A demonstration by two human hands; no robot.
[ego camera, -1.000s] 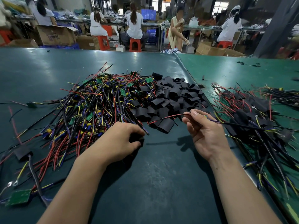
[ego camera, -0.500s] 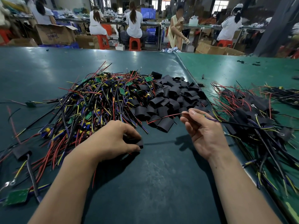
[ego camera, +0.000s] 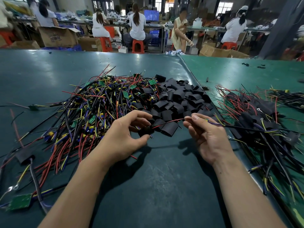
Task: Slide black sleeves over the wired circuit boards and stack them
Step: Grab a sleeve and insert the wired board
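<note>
My left hand [ego camera: 122, 137] pinches a black sleeve [ego camera: 145, 131] just above the dark green table. Thin red wires [ego camera: 166, 123] run from the sleeve's mouth across to my right hand [ego camera: 208, 137], which pinches a wired circuit board [ego camera: 205, 120] between thumb and fingers; its long wires trail off to the right. Behind my hands lies a heap of loose black sleeves [ego camera: 177, 99], and left of it a big tangle of bare wired boards [ego camera: 102, 106]. A pile of sleeved boards [ego camera: 256, 116] lies at the right.
A sleeved board [ego camera: 24, 156] and a bare green board [ego camera: 20, 201] lie at the near left. A seam [ego camera: 194, 76] divides the dark mat from the lighter green table on the right. Seated people, cardboard boxes and red stools are beyond the far edge.
My left hand has lifted off the table with the sleeve and opened toward the right hand. The red wire ends now reach into the sleeve. My right hand stayed about where it was.
</note>
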